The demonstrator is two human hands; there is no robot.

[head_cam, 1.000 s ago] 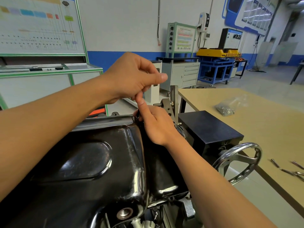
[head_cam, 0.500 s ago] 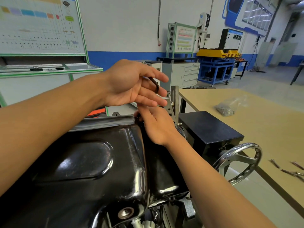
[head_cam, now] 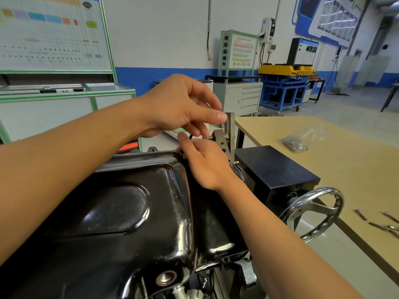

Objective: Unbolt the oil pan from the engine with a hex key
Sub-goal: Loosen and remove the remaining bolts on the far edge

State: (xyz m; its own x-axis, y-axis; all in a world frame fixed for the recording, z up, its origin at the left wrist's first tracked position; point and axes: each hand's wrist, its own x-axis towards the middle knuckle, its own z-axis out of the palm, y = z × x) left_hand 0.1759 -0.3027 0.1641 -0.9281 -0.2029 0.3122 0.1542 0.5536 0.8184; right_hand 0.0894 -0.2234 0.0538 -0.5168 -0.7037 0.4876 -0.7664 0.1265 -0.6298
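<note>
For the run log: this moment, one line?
left hand pinches hex key | right hand holds its lower end at oil pan corner

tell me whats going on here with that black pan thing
A person is unbolting the black oil pan. Both hands are at its far corner. The left hand grips the top of a thin dark hex key, and the right hand seems to pinch the key's lower end at the pan's flange. The fingers hide the bolt itself. The pan is in place, not yet off. What look like loose bolts lie on the table to the right.
</note>
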